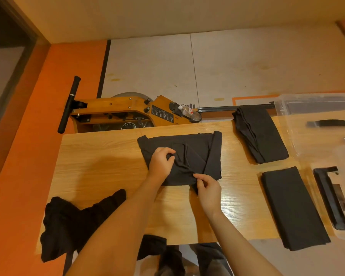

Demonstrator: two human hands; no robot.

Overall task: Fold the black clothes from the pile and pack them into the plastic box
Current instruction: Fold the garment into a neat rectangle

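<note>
A black garment (199, 152), partly folded, lies in the middle of the wooden table (100, 168). My left hand (160, 163) pinches a crease near its centre. My right hand (208, 189) pinches the cloth at its near edge. The pile of unfolded black clothes (68, 224) sits at the table's near left corner. A folded black piece (293, 208) lies at the near right, and a stack of folded black clothes (261, 136) at the far right. The clear plastic box (315, 104) stands at the far right corner.
The box's clear lid (331, 156) with black handles lies along the table's right edge. Behind the table stands a wooden rowing machine (127, 112) with a plastic bottle (189, 112) on it. An orange wall is to the left.
</note>
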